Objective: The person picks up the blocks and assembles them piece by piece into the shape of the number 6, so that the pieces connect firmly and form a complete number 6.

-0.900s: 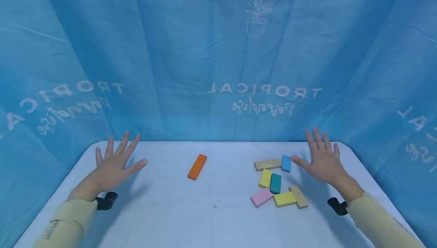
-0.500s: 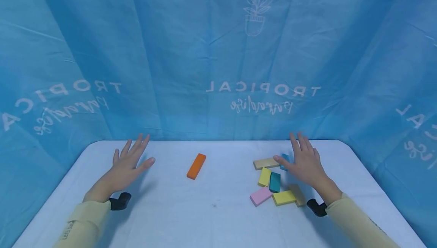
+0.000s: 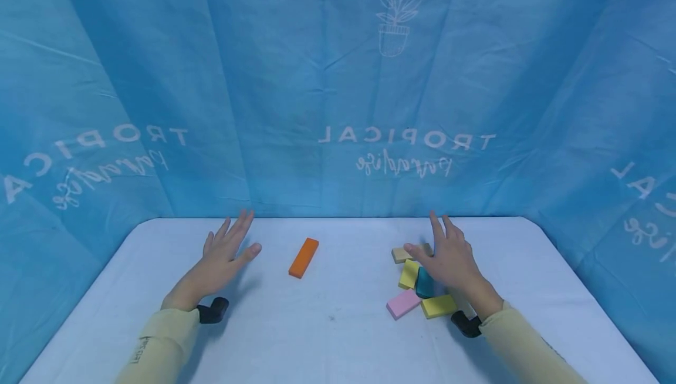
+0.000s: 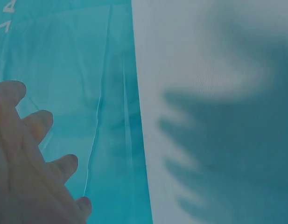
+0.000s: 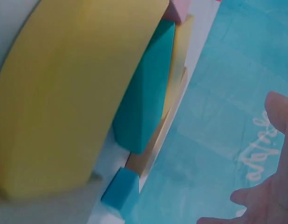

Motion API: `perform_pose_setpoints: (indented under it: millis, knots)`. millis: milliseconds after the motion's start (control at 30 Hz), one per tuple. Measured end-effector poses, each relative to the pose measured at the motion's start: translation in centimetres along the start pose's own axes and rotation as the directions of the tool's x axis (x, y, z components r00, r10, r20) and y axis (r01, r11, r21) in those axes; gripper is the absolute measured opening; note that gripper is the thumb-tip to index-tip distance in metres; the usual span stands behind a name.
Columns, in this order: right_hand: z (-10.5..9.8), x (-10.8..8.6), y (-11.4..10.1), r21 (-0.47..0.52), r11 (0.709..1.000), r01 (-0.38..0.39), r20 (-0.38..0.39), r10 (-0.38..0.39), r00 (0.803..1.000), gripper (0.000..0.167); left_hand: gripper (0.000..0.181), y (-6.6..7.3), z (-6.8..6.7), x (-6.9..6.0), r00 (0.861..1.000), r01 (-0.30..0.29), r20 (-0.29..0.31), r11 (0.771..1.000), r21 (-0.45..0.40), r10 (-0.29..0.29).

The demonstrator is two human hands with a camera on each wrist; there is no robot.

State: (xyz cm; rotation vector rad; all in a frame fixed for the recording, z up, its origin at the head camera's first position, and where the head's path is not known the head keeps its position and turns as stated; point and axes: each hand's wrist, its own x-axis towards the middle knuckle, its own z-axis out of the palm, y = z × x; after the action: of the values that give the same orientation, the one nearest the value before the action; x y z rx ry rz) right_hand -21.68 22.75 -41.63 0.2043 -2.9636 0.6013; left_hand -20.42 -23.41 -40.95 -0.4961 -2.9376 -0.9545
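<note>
My left hand (image 3: 218, 263), fingers spread and holding nothing, hovers over the table to the left of an orange block (image 3: 303, 258). Spread over the cluster of blocks is my right hand (image 3: 453, 262), also holding nothing. Around it lie a tan block (image 3: 401, 255), a yellow block (image 3: 409, 274), a teal block (image 3: 425, 283), a pink block (image 3: 404, 303) and another yellow block (image 3: 439, 306). A second tan block is mostly behind the right wrist. The right wrist view shows a blue block (image 5: 121, 189), hidden by the hand in the head view.
A white-covered table (image 3: 327, 349) has a blue curtain (image 3: 285, 108) with white lettering behind it and at both sides. In the left wrist view the hand's shadow falls on the white surface (image 4: 155, 70).
Both hands have moved inward, the left one to the right and the right one to the left over the blocks. The blocks have stayed where they were.
</note>
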Motion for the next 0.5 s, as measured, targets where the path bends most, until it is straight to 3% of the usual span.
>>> perform_pose_setpoints:
  millis: [500]
  knots:
    - [1.6, 0.3, -1.9, 0.017, 0.992, -0.123, 0.098, 0.121, 0.988, 0.106, 0.076, 0.9, 2.8, 1.6, 1.000, 0.004, 0.032, 0.998, -0.055, -0.002]
